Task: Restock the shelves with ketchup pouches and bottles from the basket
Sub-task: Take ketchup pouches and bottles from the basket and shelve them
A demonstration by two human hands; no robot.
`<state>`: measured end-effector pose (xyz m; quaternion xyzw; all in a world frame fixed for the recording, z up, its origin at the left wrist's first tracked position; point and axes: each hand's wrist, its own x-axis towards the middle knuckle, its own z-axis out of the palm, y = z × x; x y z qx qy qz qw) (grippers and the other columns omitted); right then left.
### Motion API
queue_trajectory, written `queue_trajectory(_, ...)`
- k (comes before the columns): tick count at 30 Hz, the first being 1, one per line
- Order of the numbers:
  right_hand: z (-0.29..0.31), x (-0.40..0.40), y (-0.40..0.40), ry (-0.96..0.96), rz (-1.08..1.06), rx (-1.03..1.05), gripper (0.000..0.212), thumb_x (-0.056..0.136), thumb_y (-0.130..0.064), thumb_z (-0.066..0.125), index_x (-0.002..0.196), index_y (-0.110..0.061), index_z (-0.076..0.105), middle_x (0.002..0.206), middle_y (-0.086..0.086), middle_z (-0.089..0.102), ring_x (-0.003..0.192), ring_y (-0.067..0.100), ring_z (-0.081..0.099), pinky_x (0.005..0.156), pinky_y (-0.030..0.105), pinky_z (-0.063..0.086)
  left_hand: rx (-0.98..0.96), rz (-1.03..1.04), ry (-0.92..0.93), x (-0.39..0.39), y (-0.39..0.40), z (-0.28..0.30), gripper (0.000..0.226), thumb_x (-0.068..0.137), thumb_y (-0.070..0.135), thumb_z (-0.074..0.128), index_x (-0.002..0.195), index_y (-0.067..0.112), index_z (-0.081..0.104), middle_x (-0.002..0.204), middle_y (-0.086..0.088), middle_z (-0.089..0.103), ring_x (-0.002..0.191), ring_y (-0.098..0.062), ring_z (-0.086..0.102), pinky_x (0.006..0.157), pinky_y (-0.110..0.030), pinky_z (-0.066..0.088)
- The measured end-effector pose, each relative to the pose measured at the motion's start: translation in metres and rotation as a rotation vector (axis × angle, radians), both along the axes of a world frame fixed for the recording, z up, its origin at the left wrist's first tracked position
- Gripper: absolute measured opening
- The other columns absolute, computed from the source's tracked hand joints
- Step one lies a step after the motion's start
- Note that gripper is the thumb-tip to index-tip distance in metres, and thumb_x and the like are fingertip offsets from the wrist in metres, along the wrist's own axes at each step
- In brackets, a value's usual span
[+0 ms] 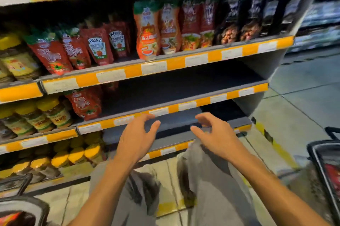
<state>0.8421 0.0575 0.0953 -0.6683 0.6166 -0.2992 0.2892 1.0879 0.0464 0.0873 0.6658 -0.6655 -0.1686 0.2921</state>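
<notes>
Fingers spread loose, grasping nothing: left hand [135, 138], right hand [216, 133] | hovering before bare middle shelf [184, 87] | ketchup pouches [98, 49] above left, labelled HEINZ | basket [325, 166] far right, red stock inside | step: between items, likely; next: reaching right into basket.

Bare forearms, no sleeves, two hands [137, 134], grey trousers [207, 179]

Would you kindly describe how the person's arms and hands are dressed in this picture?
Both forearms are bare, with no sleeve reaching into view. The left hand and right hand wear no gloves, and no rings, watch or bracelet show on the fingers or wrists.
</notes>
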Motion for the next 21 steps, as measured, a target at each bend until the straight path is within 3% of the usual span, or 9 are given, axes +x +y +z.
queue_trajectory(5, 0.002, -0.08, 0.055, -0.089, -0.287, 0.037, 0.035, 0.091, -0.043, 0.066, 0.123, -0.034, 0.057, 0.111, -0.019, 0.062, 0.109, 0.004, 0.06, 0.092, 0.031, 0.05, -0.014, -0.261, 0.071, -0.096, -0.003, 0.014, 0.032, 0.094, 0.055, 0.054, 0.119, 0.037, 0.059, 0.121, 0.016, 0.063, 0.115, -0.009, 0.058, 0.097, -0.036, 0.049)
queue_trajectory(11, -0.011, -0.153, 0.113, -0.181, -0.59, 0.034, 0.021, 0.091, -0.035, 0.069, 0.105, -0.038, 0.055, 0.104, -0.018, 0.061, 0.096, 0.002, 0.062, 0.091, 0.035, 0.053, 0.037, -0.581, 0.189, -0.212, 0.001, 0.015, 0.022, 0.096, 0.041, 0.062, 0.115, 0.03, 0.063, 0.115, 0.012, 0.066, 0.107, -0.008, 0.061, 0.094, -0.033, 0.05)
queue_trajectory(14, -0.024, -0.191, 0.144, -0.199, -0.766, 0.077, 0.019, 0.093, -0.031, 0.069, 0.108, -0.03, 0.057, 0.102, -0.015, 0.061, 0.092, 0.001, 0.061, 0.09, 0.032, 0.052, 0.098, -0.74, 0.191, -0.273, 0.01, 0.008, 0.022, 0.096, 0.038, 0.063, 0.114, 0.027, 0.064, 0.112, 0.01, 0.066, 0.101, -0.006, 0.062, 0.084, -0.025, 0.05)
queue_trajectory(21, -0.07, -0.262, 0.199, -0.298, -1.093, 0.179, 0.021, 0.095, -0.033, 0.066, 0.113, -0.029, 0.056, 0.104, -0.015, 0.06, 0.093, 0.002, 0.061, 0.084, 0.03, 0.053, 0.227, -1.044, 0.097, -0.397, 0.021, -0.029, 0.014, 0.095, 0.034, 0.063, 0.108, 0.027, 0.065, 0.106, 0.012, 0.067, 0.096, -0.007, 0.063, 0.082, -0.032, 0.051)
